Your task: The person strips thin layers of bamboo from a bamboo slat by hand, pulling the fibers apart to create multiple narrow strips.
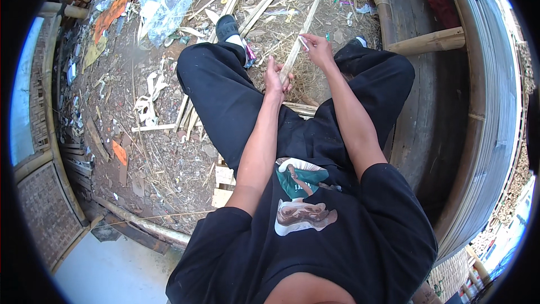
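A long pale split bamboo strip (308, 25) slants up and away between my knees. Its near end lies in my left hand (274, 78), whose fingers curl around it. Higher along the same strip, my right hand (319, 52) pinches a slim white pen-like thing (304, 43) against its edge. A small blue-green tip shows behind those fingers; whether it belongs to the same thing, I cannot tell. Straw-like shavings (316, 81) lie on the ground under both hands.
More split bamboo strips (263, 5) lie beyond my feet. Crumpled clear plastic (166, 7) and an orange sheet (117, 10) litter the dirt at left. To the right, a bamboo pole (430, 41) juts over dark wooden boards (419, 98). A woven panel (50, 214) stands far left.
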Demonstrator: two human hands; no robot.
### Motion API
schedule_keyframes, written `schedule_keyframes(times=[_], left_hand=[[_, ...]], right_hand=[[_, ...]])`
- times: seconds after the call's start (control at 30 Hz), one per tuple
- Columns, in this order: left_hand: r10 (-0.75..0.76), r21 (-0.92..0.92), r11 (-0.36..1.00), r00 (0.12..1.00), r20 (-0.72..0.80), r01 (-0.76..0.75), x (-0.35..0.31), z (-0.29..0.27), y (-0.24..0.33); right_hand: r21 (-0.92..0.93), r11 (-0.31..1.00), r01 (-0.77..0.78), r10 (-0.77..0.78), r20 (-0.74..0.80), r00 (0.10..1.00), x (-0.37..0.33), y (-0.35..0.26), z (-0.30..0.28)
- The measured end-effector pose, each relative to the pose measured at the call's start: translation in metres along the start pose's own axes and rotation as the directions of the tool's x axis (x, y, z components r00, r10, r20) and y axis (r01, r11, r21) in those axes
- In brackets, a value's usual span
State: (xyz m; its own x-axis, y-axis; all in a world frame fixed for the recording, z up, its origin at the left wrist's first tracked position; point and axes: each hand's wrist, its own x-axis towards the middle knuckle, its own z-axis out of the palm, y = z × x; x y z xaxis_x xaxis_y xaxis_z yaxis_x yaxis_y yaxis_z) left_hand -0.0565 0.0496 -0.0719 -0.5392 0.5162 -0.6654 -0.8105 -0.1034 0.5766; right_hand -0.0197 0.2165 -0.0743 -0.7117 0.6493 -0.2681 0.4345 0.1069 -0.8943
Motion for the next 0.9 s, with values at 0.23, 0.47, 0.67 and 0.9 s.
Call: schedule_keyframes(times=[0.23, 0.47, 0.67, 0.9], left_hand=[[-0.057, -0.101, 0.993, 0.998, 0.038, 0.061, 0.003, -0.001, -0.002], [-0.128, -0.204, 0.97, 0.992, 0.015, 0.129, 0.0, -0.001, 0.0], [-0.157, -0.234, 0.959, 0.987, 0.037, 0.161, 0.0, 0.0, 0.0], [-0.137, -0.273, 0.955, 0.988, -0.07, 0.113, 0.004, 0.003, 0.009]], right_hand=[[-0.028, 0.991, 0.128, -0.13, -0.101, 0.986, 0.008, 0.023, 0.012], [-0.09, 0.989, 0.113, -0.118, -0.049, 0.992, 0.008, 0.027, 0.015], [0.016, 0.994, 0.106, -0.106, 0.036, 0.994, 0.007, 0.032, 0.012], [0.067, 0.996, 0.066, -0.078, 0.204, 0.976, -0.028, 0.012, 0.027]])
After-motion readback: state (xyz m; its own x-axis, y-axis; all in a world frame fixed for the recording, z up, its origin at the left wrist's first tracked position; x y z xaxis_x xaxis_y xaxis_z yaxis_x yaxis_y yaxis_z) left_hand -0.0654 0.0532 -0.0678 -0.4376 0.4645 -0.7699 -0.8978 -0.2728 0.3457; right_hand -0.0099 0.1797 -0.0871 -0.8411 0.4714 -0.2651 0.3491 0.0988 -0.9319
